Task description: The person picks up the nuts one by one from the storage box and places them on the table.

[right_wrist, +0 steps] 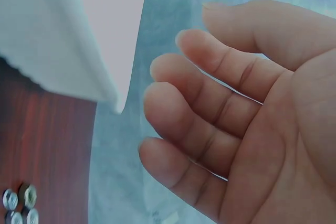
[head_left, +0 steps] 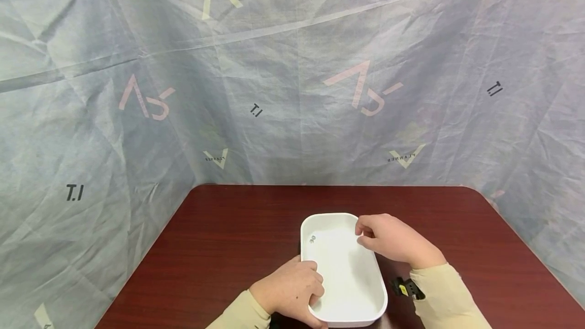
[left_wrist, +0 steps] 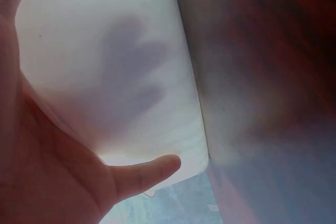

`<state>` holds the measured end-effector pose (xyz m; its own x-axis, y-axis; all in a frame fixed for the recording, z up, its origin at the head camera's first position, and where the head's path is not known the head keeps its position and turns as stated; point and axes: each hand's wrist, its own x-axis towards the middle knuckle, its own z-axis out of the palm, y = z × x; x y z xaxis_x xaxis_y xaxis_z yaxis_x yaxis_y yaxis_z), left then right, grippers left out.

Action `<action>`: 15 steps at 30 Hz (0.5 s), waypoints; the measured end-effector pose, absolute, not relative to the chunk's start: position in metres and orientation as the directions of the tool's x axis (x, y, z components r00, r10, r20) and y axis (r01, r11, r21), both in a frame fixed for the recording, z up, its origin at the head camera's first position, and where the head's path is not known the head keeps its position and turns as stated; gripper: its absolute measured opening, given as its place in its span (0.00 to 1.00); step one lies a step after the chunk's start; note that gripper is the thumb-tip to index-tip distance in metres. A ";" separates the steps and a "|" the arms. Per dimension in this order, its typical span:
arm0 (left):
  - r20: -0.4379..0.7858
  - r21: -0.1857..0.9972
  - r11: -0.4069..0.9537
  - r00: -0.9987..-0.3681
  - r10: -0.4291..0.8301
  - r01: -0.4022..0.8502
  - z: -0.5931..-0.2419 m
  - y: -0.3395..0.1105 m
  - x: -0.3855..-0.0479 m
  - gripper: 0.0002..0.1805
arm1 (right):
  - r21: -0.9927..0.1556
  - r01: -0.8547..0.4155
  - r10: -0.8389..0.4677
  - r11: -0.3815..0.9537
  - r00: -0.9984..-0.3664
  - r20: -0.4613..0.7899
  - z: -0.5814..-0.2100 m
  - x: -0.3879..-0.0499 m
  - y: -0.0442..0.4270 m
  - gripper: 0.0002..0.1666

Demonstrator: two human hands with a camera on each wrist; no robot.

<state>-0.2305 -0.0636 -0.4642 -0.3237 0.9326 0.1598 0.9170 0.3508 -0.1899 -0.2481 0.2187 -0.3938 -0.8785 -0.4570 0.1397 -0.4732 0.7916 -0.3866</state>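
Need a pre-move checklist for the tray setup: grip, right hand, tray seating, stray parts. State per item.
1. Left hand secure on the white tray: ok, it grips the near part of the left wall.
2. Right hand empty: ok, it holds nothing.
3. Right hand braced on the tray: not ok, the right wrist view shows a gap between them.
4. Tray flat on the table: cannot tell, its underside contact isn't clear.
5. Table free of loose parts: not ok, round metal pieces lie on it.
6. Tray empty: cannot tell, a small grey detail near its far left is too small to identify.
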 end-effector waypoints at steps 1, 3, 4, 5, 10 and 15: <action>0.160 -0.187 0.351 -0.324 0.932 0.917 -0.464 -0.064 -0.231 0.31 | -0.384 -0.475 -0.461 0.792 -0.877 0.134 -0.393 -0.249 0.216 0.05; 0.161 -0.187 0.350 -0.323 0.932 0.918 -0.464 -0.063 -0.231 0.31 | -0.376 -0.483 -0.472 0.791 -0.872 0.129 -0.390 -0.251 0.209 0.04; 0.161 -0.190 0.350 -0.322 0.933 0.917 -0.463 -0.063 -0.231 0.31 | -0.372 -0.485 -0.475 0.791 -0.871 0.125 -0.389 -0.252 0.206 0.05; 0.163 -0.192 0.349 -0.321 0.933 0.917 -0.463 -0.063 -0.230 0.31 | -0.373 -0.489 -0.481 0.789 -0.868 0.120 -0.388 -0.253 0.203 0.04; 0.172 -0.206 0.349 -0.317 0.933 0.914 -0.463 -0.063 -0.230 0.31 | -0.385 -0.503 -0.501 0.774 -0.858 0.114 -0.387 -0.258 0.188 0.05; 0.184 -0.203 0.350 -0.316 0.931 0.914 -0.463 -0.064 -0.230 0.31 | -0.362 -0.515 -0.517 0.777 -0.850 0.102 -0.396 -0.266 0.176 0.06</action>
<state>-0.2295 -0.0637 -0.4627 -0.3159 0.9309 0.1836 0.9144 0.3503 -0.2028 -0.2664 0.1757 -0.3956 -0.8501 -0.5166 0.1019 -0.5154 0.7766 -0.3622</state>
